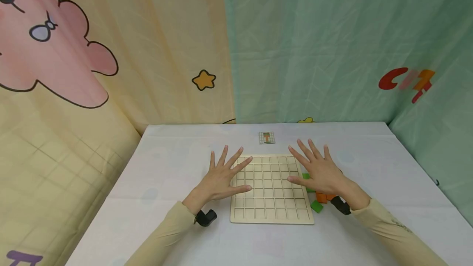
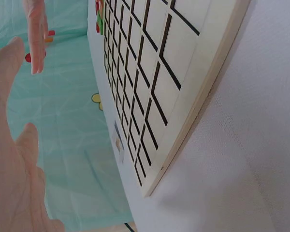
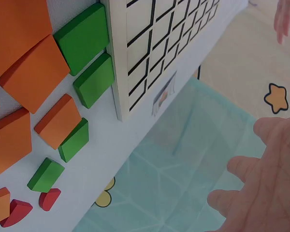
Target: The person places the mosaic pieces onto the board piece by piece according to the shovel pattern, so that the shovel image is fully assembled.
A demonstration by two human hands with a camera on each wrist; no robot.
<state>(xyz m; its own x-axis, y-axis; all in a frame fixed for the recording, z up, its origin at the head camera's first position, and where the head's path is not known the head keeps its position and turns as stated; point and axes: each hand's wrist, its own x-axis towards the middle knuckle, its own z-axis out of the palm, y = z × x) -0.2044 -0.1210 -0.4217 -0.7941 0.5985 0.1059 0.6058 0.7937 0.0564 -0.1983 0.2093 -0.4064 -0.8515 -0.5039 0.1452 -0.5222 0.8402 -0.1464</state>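
Note:
A pale wooden board (image 1: 271, 215) marked with a grid of square cells lies flat on the white table. My left hand (image 1: 221, 177) hovers over its left edge, fingers spread and straight, holding nothing. Over the right edge my right hand (image 1: 323, 173) is spread the same way, palm down. Beneath and beside the right hand lie green blocks (image 1: 316, 206) and orange blocks (image 1: 322, 197), partly hidden by it in the head view. The right wrist view shows more of them: orange blocks (image 3: 36, 72), green blocks (image 3: 82, 38) and small red pieces (image 3: 50, 199).
A small card (image 1: 267, 137) printed with a grid and a coloured pattern lies behind the board. White cloth covers the table (image 1: 166, 151). Patterned curtains (image 1: 177, 44) hang along the back and both sides.

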